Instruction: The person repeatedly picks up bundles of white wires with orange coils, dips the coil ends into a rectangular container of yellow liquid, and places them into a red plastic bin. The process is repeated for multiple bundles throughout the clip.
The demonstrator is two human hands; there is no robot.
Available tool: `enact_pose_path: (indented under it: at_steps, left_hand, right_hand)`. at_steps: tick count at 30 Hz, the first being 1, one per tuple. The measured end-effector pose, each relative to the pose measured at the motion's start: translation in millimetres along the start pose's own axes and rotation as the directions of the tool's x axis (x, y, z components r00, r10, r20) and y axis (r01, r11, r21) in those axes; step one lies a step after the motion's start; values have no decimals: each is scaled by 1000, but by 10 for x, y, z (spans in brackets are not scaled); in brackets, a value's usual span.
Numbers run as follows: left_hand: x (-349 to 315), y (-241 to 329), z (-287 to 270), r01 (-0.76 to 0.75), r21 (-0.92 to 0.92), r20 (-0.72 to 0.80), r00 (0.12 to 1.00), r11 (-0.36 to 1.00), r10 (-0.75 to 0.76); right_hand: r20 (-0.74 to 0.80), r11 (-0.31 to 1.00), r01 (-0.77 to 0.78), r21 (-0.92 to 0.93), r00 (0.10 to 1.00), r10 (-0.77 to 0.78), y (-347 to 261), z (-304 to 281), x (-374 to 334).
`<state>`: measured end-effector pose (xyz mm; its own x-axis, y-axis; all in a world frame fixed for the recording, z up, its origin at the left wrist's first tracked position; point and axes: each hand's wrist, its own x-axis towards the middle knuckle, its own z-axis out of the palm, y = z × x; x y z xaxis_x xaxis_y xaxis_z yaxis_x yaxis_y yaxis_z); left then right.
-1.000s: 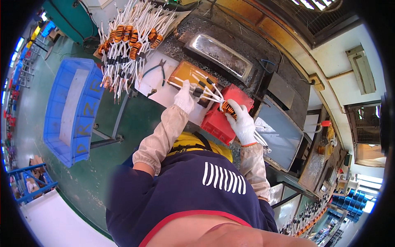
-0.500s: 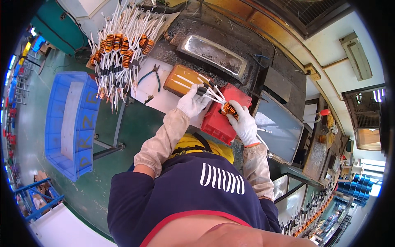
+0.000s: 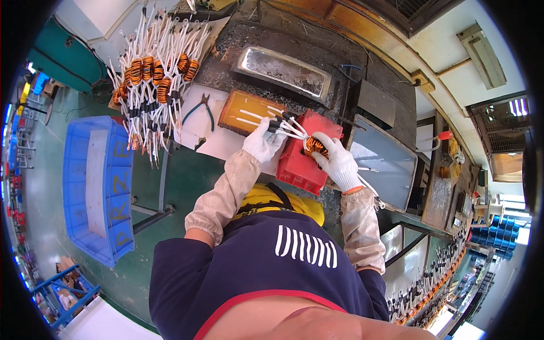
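Note:
Both my hands wear white gloves. My right hand is wrapped round a copper-wound ring coil over a red plastic box. White leads with black sleeves run leftward from the coil, and my left hand is closed on them near the sleeves. The far ends of the leads reach over a shallow amber-coloured tray; whether they touch its surface I cannot tell. Other white leads with ring terminals trail out below my right hand.
Cutting pliers lie left of the amber tray. Behind it stands a metal trough with a shiny surface. A pile of finished-looking coils is at far left, a blue crate below. At right sits a grey-blue tray.
The whole view has shifted slightly, with the bench now further left in the picture. Both hands keep their hold on the coil and leads, with little movement.

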<state>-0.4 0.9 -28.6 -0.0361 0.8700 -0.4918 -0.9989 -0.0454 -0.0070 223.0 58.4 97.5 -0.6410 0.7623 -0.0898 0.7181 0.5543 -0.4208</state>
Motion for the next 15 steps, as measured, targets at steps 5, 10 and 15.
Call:
enact_pose_path:
  at_steps: [5,10,15]
  left_hand:
    - [-26,10,20,9,-14,-27,1000,1000,-9]
    - [5,29,-16,31,-16,-37,999,999,-31]
    - [-8,31,-18,20,-3,-32,999,1000,-20]
  right_hand:
    - [21,1000,13,-16,1000,-13,-47,-32,38]
    - [28,1000,4,-19,1000,-3,-74,-44,52]
    - [44,999,-8,-36,999,9,-114,-61,61]
